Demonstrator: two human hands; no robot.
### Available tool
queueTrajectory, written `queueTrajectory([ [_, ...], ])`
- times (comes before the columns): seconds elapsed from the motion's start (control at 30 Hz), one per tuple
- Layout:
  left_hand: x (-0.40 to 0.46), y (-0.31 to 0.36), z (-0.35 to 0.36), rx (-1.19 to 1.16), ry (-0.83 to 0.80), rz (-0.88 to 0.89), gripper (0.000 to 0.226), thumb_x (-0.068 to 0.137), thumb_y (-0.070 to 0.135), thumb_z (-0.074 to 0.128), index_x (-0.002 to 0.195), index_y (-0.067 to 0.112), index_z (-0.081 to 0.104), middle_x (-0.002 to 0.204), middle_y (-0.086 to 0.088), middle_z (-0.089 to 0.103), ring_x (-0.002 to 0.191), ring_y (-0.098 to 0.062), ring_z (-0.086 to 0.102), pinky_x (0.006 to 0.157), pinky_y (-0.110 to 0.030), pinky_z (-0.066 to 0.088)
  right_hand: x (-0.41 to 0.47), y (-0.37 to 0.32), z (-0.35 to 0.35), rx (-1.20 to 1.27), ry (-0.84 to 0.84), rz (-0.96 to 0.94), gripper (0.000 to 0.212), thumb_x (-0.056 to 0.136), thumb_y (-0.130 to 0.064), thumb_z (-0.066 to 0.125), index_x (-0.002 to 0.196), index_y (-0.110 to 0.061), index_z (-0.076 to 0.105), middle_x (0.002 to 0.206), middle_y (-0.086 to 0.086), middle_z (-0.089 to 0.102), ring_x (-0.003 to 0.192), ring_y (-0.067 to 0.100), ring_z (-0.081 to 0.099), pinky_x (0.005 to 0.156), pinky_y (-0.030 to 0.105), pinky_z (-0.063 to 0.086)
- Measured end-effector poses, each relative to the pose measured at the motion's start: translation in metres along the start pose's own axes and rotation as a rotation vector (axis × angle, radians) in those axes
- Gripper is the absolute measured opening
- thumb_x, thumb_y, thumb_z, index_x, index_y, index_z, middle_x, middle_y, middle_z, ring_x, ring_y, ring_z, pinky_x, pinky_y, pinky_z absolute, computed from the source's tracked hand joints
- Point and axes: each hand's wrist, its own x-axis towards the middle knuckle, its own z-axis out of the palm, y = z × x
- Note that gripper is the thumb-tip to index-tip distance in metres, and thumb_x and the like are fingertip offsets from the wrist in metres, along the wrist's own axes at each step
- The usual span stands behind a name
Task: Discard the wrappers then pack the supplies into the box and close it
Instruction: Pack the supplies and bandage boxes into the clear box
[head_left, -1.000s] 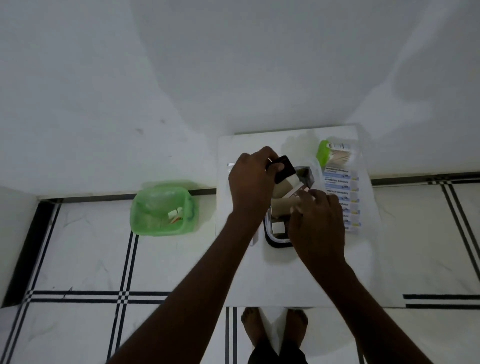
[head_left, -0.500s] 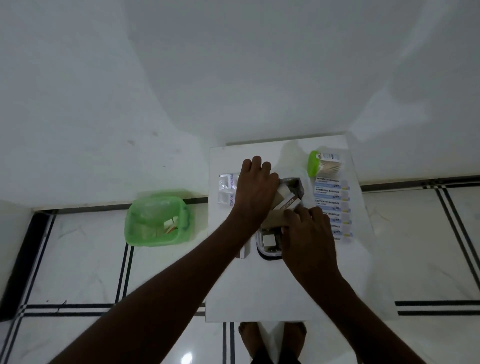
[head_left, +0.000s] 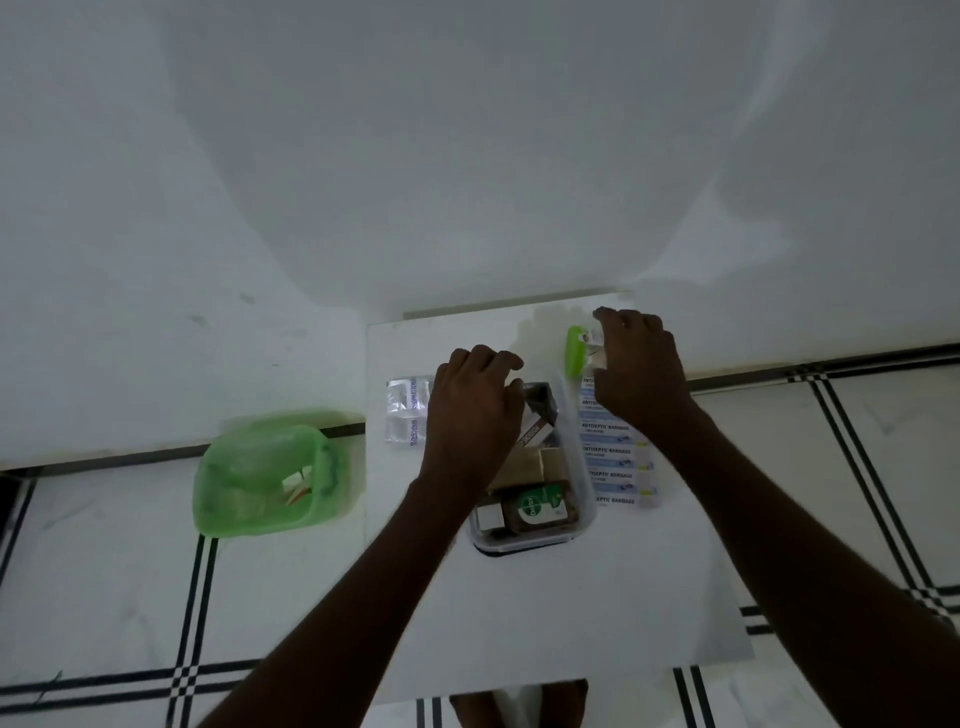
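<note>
A clear plastic box (head_left: 584, 499) stands mid-table on a black lid. Inside lie a brown bottle with a green label (head_left: 535, 506), a tan carton (head_left: 524, 465) and a dark carton (head_left: 540, 402). My left hand (head_left: 475, 415) rests over the box's far left side, fingers curled against the dark carton, gripping nothing. My right hand (head_left: 641, 366) is at the far right, its fingers wrapped around a cotton swab tub with a green lid (head_left: 574, 351) that lies on the table. A strip of antiseptic bandages (head_left: 615, 457) lies right of the box. A foil blister pack (head_left: 408, 410) lies left of it.
The white table (head_left: 571, 613) stands against a white wall. A green bin (head_left: 270, 473) holding a few wrappers sits on the tiled floor left of the table. My feet show under the table's near edge.
My right hand left the box and reached far right onto the cotton swab tub. My left hand stayed over the box's far left, and the bottle in the box is now uncovered.
</note>
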Motion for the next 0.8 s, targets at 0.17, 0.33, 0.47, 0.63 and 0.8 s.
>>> queueTrajectory([
  [0.17,-0.002,0.000,0.006,-0.058,0.053,-0.038,0.022,0.091,0.017,0.060,0.111,0.015,0.070,0.106,-0.003,0.069,0.100,-0.022,0.058,0.085,-0.033,0.044,0.031,0.010,0.020,-0.100,-0.120,-0.077,0.057,0.080,-0.018,0.064,0.133,-0.010,0.046,0.121,0.018,0.060,0.113,0.038,0.053,0.095,0.046,0.044],
  [0.33,-0.005,-0.003,0.002,-0.085,0.089,-0.066,0.022,0.091,0.015,0.058,0.110,0.015,0.070,0.106,-0.002,0.068,0.101,-0.021,0.057,0.086,-0.034,0.047,0.031,0.014,0.008,-0.023,-0.012,-0.094,0.048,0.076,-0.019,0.066,0.122,-0.008,0.053,0.107,0.017,0.063,0.101,0.037,0.055,0.086,0.042,0.044],
  [0.47,-0.018,-0.008,-0.008,-0.135,0.145,-0.127,0.025,0.090,0.010,0.058,0.111,0.017,0.069,0.109,0.001,0.067,0.103,-0.020,0.057,0.088,-0.033,0.047,0.004,0.001,-0.033,0.125,0.158,-0.156,0.060,0.069,-0.024,0.074,0.124,-0.010,0.054,0.107,0.016,0.062,0.099,0.036,0.054,0.083,0.042,0.044],
  [0.63,-0.059,-0.020,-0.018,-0.170,0.250,-0.301,0.033,0.091,0.004,0.054,0.118,0.016,0.067,0.114,-0.002,0.066,0.106,-0.022,0.058,0.090,-0.035,0.050,-0.050,-0.047,-0.044,0.226,0.039,-0.365,0.067,0.070,-0.027,0.072,0.132,-0.012,0.054,0.118,0.012,0.061,0.108,0.033,0.051,0.091,0.046,0.047],
  [0.8,-0.114,-0.042,-0.008,-0.148,0.196,-0.423,0.035,0.091,0.006,0.057,0.124,0.016,0.063,0.116,-0.001,0.063,0.105,-0.023,0.058,0.086,-0.044,0.054,-0.062,-0.071,-0.002,0.109,-0.207,-0.398,0.068,0.082,-0.022,0.070,0.145,-0.018,0.043,0.136,0.007,0.054,0.126,0.028,0.043,0.107,0.041,0.037],
])
